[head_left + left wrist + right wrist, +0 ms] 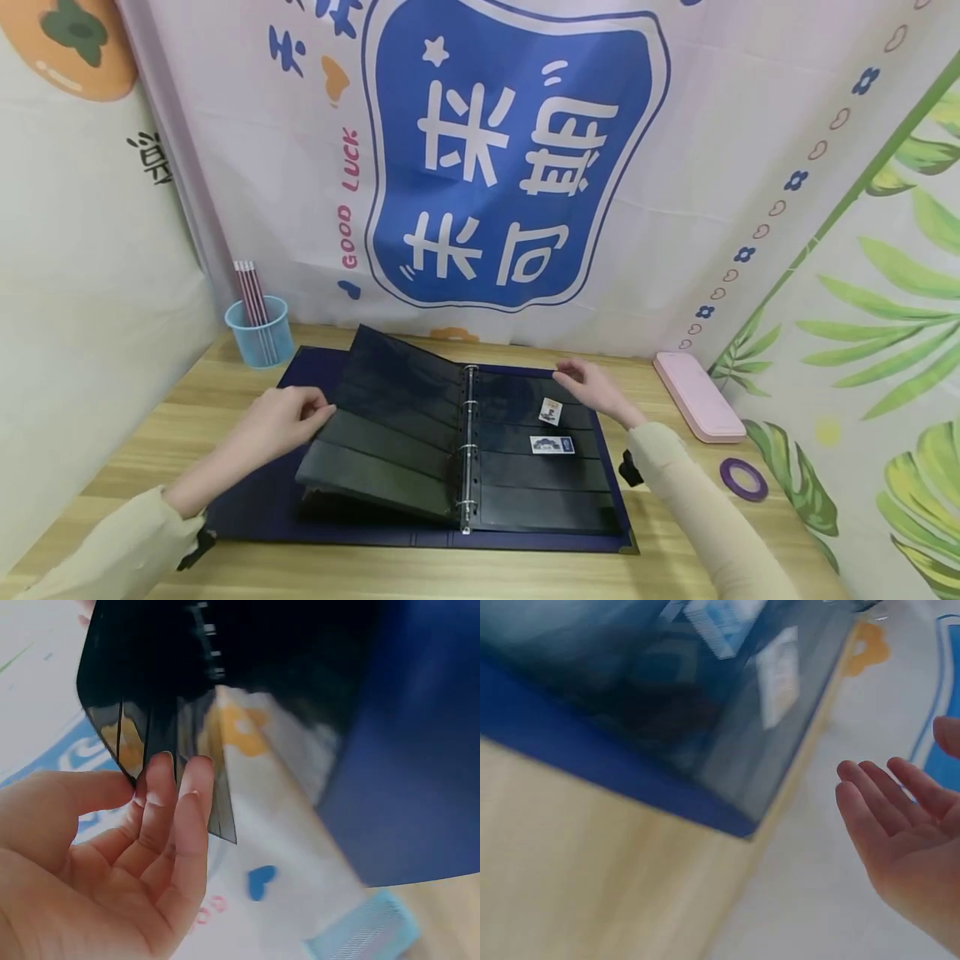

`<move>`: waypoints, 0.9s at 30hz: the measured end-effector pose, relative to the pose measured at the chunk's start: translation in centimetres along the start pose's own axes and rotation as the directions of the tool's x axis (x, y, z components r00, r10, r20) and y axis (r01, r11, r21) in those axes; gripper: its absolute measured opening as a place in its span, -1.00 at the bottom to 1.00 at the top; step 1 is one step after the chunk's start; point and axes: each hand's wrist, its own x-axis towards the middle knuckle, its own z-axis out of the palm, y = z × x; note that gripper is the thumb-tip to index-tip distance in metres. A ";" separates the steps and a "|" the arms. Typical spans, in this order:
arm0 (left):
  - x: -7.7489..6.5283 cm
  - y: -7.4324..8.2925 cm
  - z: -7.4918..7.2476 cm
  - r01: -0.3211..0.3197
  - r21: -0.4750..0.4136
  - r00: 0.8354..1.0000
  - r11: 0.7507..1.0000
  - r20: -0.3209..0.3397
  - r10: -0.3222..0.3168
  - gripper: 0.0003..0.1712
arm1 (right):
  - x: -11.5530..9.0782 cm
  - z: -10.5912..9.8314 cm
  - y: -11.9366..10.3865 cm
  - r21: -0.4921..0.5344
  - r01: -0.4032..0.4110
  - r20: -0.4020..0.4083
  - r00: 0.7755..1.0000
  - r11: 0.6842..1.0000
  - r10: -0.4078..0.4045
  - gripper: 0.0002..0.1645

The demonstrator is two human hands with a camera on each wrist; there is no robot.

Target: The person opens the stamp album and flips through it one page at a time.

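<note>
A dark blue ring-binder stamp album [255, 504] lies spread on the table. My left hand [285, 421] pinches the outer edge of a black pocket page [393, 417] between thumb and fingers, and that page stands tilted up off the left cover. In the left wrist view, the thumb and fingertips meet at the page's edge [221, 817]. Two small stamps, one upright [551, 411] and one sideways [552, 445], lie on the right-hand black page [540, 508]. Over that page's far right corner hovers my right hand [592, 390], fingers loosely bent and holding nothing.
A light blue cup [258, 337] with striped pencils stands at the back left. To the right of the album are a pink case [699, 396] and a purple tape roll [744, 479]. Printed cloth [315, 167] hangs behind the table.
</note>
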 end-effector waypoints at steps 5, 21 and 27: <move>-0.9 -2.4 1.8 0.055 -0.001 0.995 0.998 0.082 -0.055 -0.76 | -0.8 0.9 2.2 -0.056 0.059 0.015 0.998 0.997 -0.059 -0.39; -1.9 -5.1 5.6 0.152 0.036 0.981 0.988 0.115 -0.155 -0.68 | -1.3 2.3 6.1 -0.211 0.074 0.143 0.989 0.975 -0.044 0.06; -2.1 -4.8 6.5 0.158 0.126 0.984 0.979 0.067 -0.167 -0.65 | -1.0 2.4 7.4 -0.223 0.081 0.154 0.987 0.971 -0.047 0.21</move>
